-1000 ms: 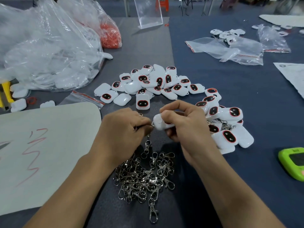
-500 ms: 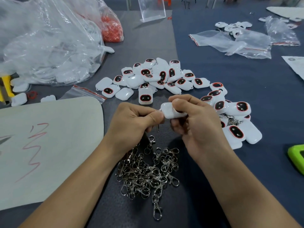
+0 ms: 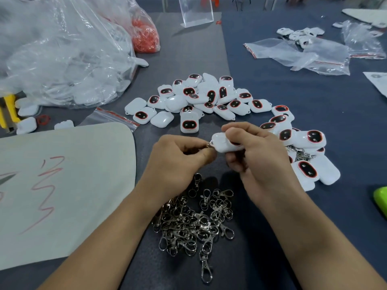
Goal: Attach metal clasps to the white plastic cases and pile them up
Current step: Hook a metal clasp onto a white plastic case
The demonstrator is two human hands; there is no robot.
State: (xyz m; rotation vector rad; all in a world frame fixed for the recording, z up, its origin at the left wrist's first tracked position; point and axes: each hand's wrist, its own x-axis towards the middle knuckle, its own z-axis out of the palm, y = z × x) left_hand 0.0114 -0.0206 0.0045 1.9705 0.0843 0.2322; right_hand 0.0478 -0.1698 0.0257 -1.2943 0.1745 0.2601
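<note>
Two hands: the left hand [image 3: 178, 164] pinched a metal clasp [image 3: 208, 145] between thumb and fingertips; the right hand [image 3: 261, 160] was curled round a white case [image 3: 222, 143]. Both were raised just above the middle of the counter [image 3: 314, 91].
Held case: it lay tilted on its side, its loop end touching the clasp at the left hand's fingertips.
Step in hand: probably working the clasp's ring through the case's loop; the join did not look finished.
Done: a small finished pile [image 3: 310, 155] lay toward the counter's right edge, just beside the right hand, with metal showing among its cases.
Left: a wider spread of bare cases [image 3: 209, 97] sat beyond the hands, none with a visible clasp. A heap of loose clasps [image 3: 194, 222] lay toward the near edge, between the wrists. A clear bag [image 3: 62, 59] at the far left corner seemed to hold more cases, so most of the job looked ahead.
Hidden: fingers covered most of the clasp and the loop, so whether the ring had threaded could not be told. The right hand hid much of the held case. Cases in the finished pile overlapped too much to count.
</note>
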